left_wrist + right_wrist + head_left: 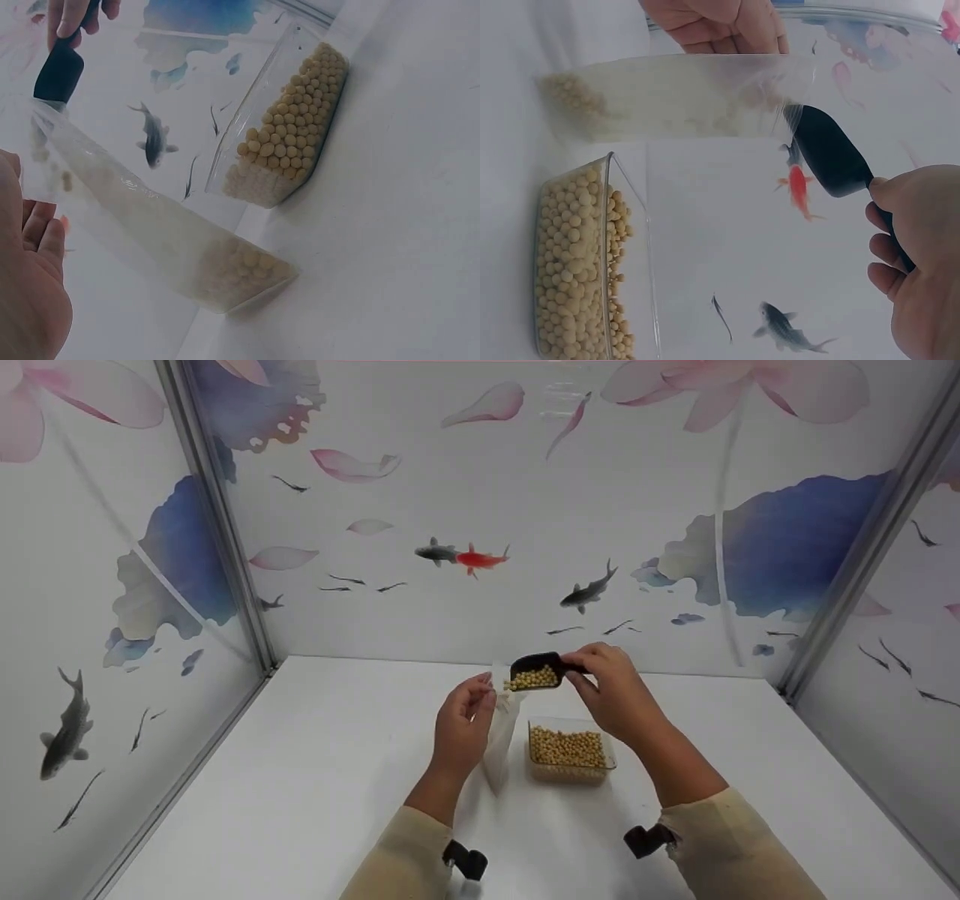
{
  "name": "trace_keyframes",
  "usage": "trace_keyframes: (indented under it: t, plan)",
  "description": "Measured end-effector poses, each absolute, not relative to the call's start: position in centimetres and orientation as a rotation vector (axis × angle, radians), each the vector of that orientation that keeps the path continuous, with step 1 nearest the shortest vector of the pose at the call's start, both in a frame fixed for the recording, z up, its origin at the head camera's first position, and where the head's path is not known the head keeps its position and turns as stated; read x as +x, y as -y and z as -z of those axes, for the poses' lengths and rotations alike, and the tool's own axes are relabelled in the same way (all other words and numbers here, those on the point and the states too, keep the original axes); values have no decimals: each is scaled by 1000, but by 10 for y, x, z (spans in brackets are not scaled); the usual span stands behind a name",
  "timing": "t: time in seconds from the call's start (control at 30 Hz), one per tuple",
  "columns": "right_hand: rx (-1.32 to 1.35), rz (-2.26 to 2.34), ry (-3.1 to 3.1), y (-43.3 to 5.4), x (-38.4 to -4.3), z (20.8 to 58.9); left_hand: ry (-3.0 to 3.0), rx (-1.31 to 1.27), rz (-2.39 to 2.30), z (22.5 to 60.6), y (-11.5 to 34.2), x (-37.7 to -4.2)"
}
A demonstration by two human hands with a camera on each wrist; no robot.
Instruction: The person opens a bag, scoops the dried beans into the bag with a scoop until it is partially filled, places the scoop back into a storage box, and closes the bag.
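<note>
My right hand (611, 690) grips the handle of a black scoop (551, 666) loaded with soybeans (534, 679). The scoop's lip is in the mouth of a translucent plastic bag (150, 202), where some beans spill off it. With fingertips and thumb, my left hand (465, 720) pinches the bag's upper edge. In both wrist views the bag stands with its lower end at the table, and a small heap of beans (574, 91) sits at its bottom. To the right of the bag is a clear container (570, 772) filled with more soybeans (292, 124).
The white table (337, 750) meets a back panel (360, 622) printed with fish, petals and lotus leaves. Side panels framed by metal posts (225, 525) stand at left and right. A black wrist mount (465, 859) hangs by each sleeve.
</note>
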State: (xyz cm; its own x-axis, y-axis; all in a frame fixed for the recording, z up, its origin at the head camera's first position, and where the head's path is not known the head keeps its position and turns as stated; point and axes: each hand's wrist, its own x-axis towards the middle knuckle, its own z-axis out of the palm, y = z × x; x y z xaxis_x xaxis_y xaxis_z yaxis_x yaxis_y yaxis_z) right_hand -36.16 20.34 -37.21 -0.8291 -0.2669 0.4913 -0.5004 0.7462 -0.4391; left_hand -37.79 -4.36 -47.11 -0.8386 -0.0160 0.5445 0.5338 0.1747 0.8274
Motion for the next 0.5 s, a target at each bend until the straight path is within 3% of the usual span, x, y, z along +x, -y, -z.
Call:
trace_keyframes:
  t: [0.5]
  plan:
    - [598, -732, 2518, -206, -358, 369, 2019, -462, 1717, 471, 43, -379]
